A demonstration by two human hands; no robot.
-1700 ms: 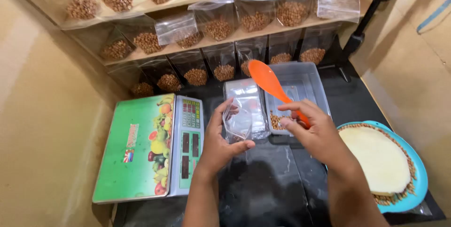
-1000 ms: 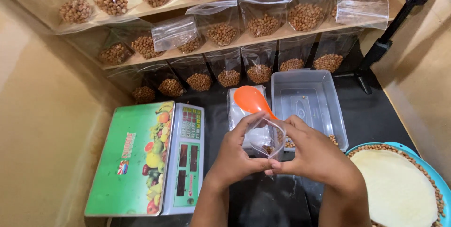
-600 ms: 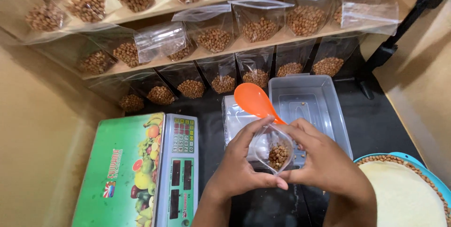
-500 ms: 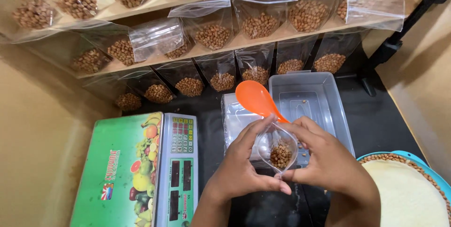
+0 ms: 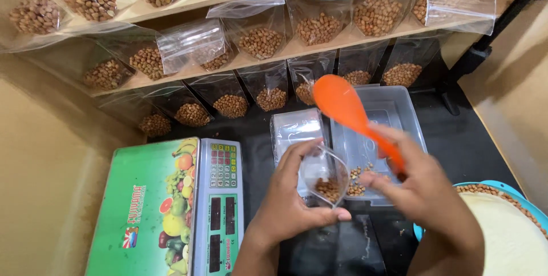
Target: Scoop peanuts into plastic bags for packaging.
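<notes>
Since half a second ago the spoon has swung right, away from the pouch mouth, its bowl now over the tray. Far left on the counter sits the scale. Beside it the left hand is clamped around the open pouch, nuts at its bottom. Right of it, the right hand grips the spoon handle.

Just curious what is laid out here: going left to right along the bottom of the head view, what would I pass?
Green weighing scale → left hand holding a small clear pouch with some nuts → right hand gripping an orange scoop → blue-rimmed tray.
</notes>
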